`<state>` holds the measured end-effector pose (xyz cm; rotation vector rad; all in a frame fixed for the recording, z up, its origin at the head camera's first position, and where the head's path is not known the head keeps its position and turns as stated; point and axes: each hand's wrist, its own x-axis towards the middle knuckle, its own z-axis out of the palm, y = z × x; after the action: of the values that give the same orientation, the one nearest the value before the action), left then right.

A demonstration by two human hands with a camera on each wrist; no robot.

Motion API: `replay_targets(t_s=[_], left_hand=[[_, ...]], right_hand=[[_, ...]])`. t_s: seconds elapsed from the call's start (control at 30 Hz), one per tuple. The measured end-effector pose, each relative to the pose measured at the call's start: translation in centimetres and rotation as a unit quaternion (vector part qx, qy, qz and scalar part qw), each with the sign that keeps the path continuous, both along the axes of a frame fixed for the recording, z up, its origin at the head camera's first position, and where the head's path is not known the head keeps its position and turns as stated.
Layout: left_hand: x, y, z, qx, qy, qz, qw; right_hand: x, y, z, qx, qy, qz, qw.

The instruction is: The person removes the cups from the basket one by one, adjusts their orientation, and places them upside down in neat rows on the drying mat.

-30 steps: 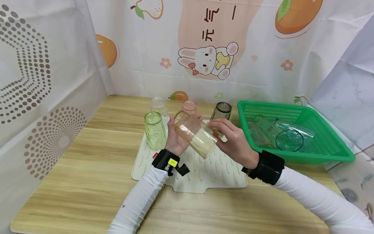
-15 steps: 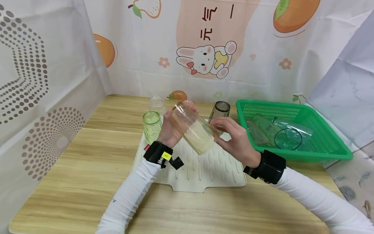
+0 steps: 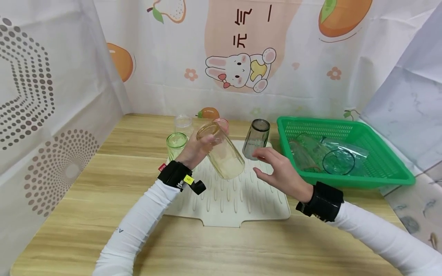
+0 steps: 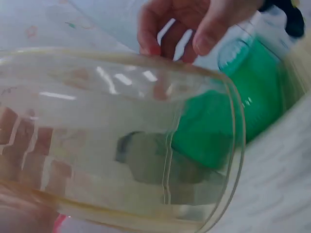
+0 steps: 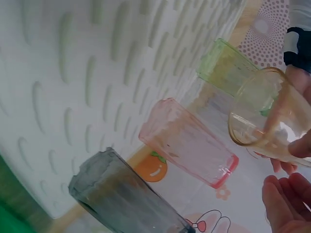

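Amber glass (image 3: pixel 224 157) tilted above the mat (image 3: pixel 221 212)

The left hand (image 3: pixel 195 150) grips the amber glass's upper end, likely freeing the lower; the right hand (image 3: pixel 281 172), fingers parted, empty, hangs over the mat's right side. Beyond, toward the mat's back corners, green glass (image 3: pixel 175 147) and dark glass (image 3: pixel 256 140) stand apart, probably against knocking.

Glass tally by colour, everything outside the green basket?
Amber glass: 1
Green glass: 1
Pink glass: 1
Dark grey glass: 1
Clear glass: 1
Total: 5
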<state>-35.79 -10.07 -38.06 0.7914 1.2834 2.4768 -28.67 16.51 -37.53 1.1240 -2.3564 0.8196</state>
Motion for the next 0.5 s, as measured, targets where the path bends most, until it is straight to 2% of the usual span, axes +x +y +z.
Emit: replay_targets(t_s=[0.1,0.23,0.33,0.5], left_hand=[[0.1,-0.2,-0.8,-0.068,-0.004,0.049,0.9965],[0.0,-0.2,-1.6,-0.136,0.019,0.092,0.9863],[-0.1,-0.2,-2.0,-0.16,0.029,0.104,0.9812],[-0.6,-0.3,-2.6,-0.174,0.026,0.113,0.9779]], right_hand=[[0.0,0.3,-0.6,0.018,-0.008,-0.004,0.9998],[0.1,0.6,-1.1,0.031,-0.012,-0.005,0.9994],[0.1,0.7,-1.3,0.032,-0.013,-0.007,0.9994],[0.0,0.8,-1.6,0.038,-0.014,-0.007,0.9991]])
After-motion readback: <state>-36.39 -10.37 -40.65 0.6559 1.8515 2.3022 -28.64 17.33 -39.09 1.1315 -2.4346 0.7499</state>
